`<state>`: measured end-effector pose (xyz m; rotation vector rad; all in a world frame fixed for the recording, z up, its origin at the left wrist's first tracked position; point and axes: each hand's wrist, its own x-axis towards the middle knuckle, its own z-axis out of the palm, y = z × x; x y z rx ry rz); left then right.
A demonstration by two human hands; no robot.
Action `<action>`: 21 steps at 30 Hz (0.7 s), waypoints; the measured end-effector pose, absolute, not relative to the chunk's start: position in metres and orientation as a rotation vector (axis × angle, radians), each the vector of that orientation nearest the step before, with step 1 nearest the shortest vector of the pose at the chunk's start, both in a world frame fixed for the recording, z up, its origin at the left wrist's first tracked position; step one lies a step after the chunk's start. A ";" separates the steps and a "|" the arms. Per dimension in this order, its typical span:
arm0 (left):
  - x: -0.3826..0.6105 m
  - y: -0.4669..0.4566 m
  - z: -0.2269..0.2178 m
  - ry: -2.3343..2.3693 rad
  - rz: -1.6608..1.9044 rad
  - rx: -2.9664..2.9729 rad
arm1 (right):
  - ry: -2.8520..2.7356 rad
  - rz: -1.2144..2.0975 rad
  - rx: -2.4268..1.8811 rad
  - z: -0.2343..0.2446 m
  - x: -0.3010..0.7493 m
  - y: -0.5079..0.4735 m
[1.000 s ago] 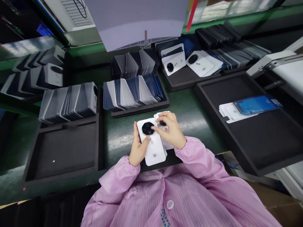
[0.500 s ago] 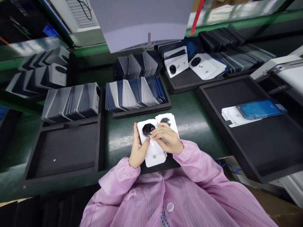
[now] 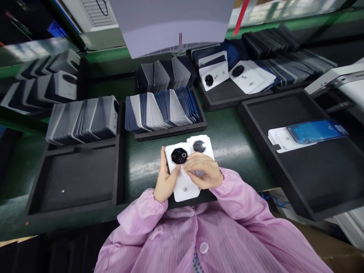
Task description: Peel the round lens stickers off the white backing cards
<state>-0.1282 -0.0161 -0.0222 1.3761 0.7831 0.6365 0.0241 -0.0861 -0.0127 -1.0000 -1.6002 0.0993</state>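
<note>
Centrally held: one white panel [image 3: 186,189] with a dark octagonal camera window [image 3: 179,156] at its far end. Left hand [image 3: 165,182]: gripping the panel, thumb upon the face, fingers behind the left edge. Right hand [image 3: 203,170]: fingers bent and drawn together over the face, just nearer the wearer than the window; whether they pinched anything could not be told.

Relation: the panel lay immediately right of the left hand's palm and to the left of the right hand's knuckles. Its long axis ran away from the wearer, the far end leaning slightly left. The left hand was the nearer, being in firm contact; contact by the right fingertips could not be confirmed.

Beyond the right hand: a second white panel [image 3: 209,148], also windowed, partly covered by that hand.

Containers, outward. Ahead of both hands: a black tray [image 3: 170,132], filled with a row of upright blue and white panels [image 3: 162,110]. Left of the left hand: a compartmented tray [image 3: 121,170], upright panels [image 3: 82,120] in its far part, a small pale speck [image 3: 63,191] in its near part. Right of the right hand: a large tray [image 3: 318,182], containing flat white pieces [image 3: 280,139] overlapped by a glossy blue slab [image 3: 315,131].
</note>
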 end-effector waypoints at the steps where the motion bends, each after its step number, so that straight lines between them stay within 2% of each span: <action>1: -0.128 -0.016 -0.022 0.785 0.638 1.377 | -1.606 0.100 -0.997 -0.012 0.024 -0.086; 14: -0.128 -0.016 -0.023 0.771 0.654 1.369 | -1.630 0.059 -1.014 -0.011 0.024 -0.086; 18: -0.127 -0.017 -0.022 0.756 0.633 1.260 | -1.492 0.006 -1.353 -0.009 0.025 -0.086; 21: -0.128 -0.018 -0.023 0.758 0.595 1.187 | -1.363 0.187 -1.637 -0.009 0.026 -0.084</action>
